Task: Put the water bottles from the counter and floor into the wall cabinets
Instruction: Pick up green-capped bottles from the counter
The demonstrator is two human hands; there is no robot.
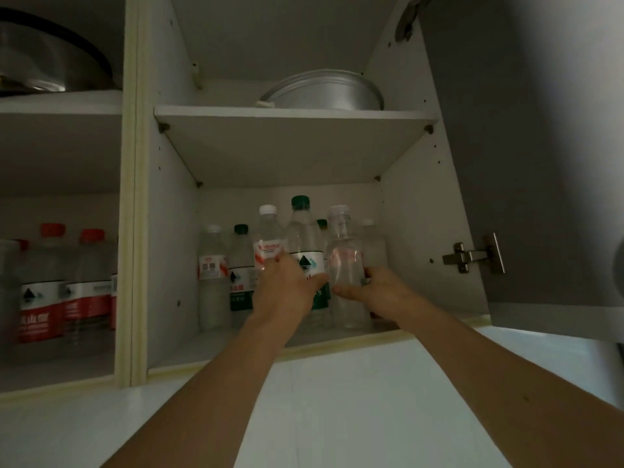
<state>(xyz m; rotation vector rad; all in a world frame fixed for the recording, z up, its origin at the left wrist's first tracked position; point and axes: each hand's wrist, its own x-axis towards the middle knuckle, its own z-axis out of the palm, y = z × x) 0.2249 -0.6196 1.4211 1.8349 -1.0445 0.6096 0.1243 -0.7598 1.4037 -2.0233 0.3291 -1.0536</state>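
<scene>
Wall cabinet (175, 204) shelf: left hand (287, 288) grips two full, heavy, slick bottles (270, 244); right hand (374, 288) grasps the clear bottle (344, 265) mid-body.

A home kitchen: wall cabinets (141, 197) shelving metal pans (324, 91) and bottled water (212, 275).

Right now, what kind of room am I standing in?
Most likely a home kitchen: white wall cabinets with a grey open door, a round metal pan on the upper shelf, and clear plastic water bottles stocked on the lower shelf.
</scene>
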